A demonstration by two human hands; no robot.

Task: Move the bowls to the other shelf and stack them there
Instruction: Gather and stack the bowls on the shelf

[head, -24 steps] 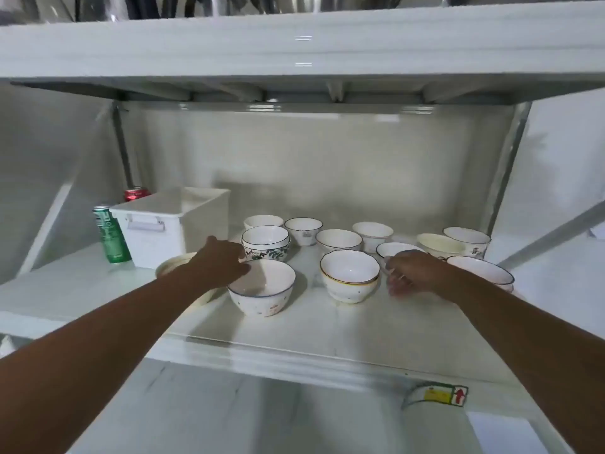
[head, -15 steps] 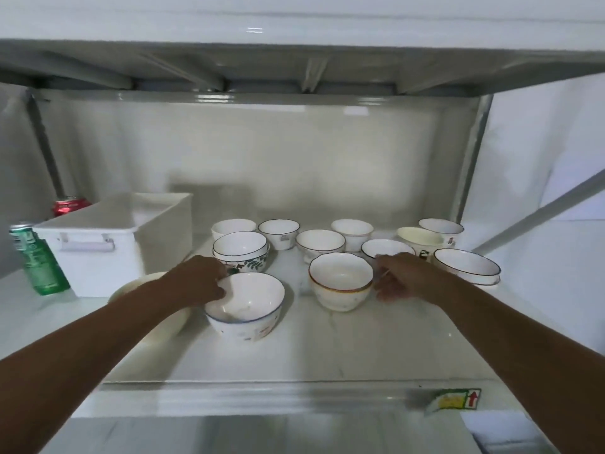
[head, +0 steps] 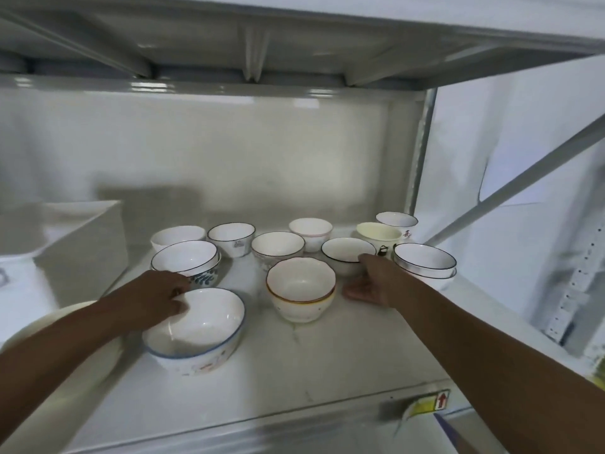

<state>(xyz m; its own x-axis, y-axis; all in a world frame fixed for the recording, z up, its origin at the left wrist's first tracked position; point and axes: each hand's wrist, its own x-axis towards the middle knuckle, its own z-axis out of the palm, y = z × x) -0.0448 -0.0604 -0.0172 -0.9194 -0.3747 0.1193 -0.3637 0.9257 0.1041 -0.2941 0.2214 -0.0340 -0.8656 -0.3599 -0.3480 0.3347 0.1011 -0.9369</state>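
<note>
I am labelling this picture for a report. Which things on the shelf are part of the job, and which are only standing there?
Part of the job:
- blue-rimmed bowl, left hand on its rim
- black-rimmed bowl, right hand at its side
- gold-rimmed bowl
- the other bowls behind

Only standing there:
- white storage box
- yellow sticker on the shelf edge

Two bare forearms, left hand (head: pixel 154 298), right hand (head: pixel 373 283), no sleeves, no jewellery visible
</note>
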